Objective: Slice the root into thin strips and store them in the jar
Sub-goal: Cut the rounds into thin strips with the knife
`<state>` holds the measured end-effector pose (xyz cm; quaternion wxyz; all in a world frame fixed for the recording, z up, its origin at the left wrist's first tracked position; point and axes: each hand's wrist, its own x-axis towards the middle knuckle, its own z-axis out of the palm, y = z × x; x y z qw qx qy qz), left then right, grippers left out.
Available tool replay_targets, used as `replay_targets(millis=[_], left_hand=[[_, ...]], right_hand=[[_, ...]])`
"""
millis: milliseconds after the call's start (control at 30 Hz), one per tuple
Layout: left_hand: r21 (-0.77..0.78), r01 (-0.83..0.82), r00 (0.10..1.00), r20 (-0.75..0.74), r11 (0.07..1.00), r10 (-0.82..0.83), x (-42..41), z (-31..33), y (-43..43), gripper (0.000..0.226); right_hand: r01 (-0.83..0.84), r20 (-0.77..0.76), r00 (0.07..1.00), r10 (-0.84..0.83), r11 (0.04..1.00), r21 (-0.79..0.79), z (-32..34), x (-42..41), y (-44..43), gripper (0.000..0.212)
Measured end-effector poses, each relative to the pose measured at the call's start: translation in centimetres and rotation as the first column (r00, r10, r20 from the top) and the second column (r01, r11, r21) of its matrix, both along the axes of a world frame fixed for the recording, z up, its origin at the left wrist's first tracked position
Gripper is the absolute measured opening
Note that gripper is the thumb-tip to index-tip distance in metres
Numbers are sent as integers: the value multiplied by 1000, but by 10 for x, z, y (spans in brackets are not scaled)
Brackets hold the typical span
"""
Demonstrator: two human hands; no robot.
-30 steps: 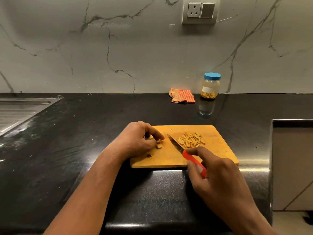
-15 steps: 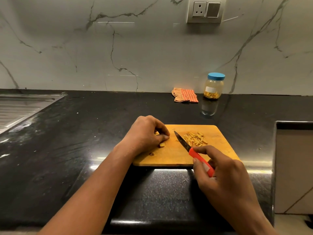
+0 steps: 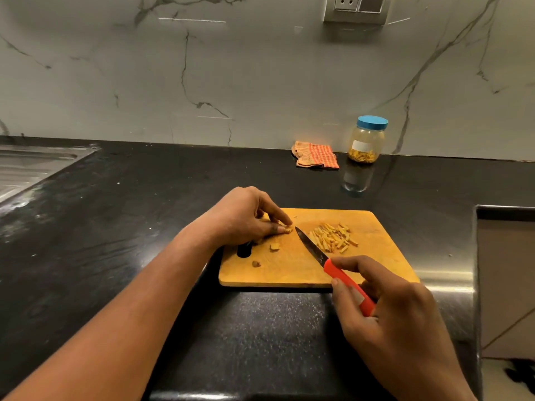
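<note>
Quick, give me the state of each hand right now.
Left hand: pinches a root piece against the cutting board.
Right hand: grips the knife by its red handle.

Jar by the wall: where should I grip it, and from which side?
Grip the jar round its clear body, below the blue lid, coming from the front: it stands upright, the wall is close behind and the checked cloth lies to its left.
</note>
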<state>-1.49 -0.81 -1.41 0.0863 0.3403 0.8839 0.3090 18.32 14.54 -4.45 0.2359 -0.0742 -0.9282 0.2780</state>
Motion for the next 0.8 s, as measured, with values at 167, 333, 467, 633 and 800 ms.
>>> replay_targets(millis=[167,333,467,633,800], left_hand=[[21,29,999,38,999,-30,0,-2,1,10],[49,28,997,65,998,-31,0,-4,3,4],[56,12,998,64,998,-15,0,-6,4,6],[63,7,998,63,998,-11,0,-6,5,7],[61,5,998,63,998,-9,1,-5,5,6]], right_hand=[[53,-16,999,-52,997,60,-1,1,6,27],[74,-13,997,-73,992,102,6,2,1,29],[23,-8,1000,-22,997,80,4,-2,-3,34],[18,-5,1000,-18,995,101,6,-5,-7,34],[19,8,1000,-20,993,116,6,-4,-8,34]])
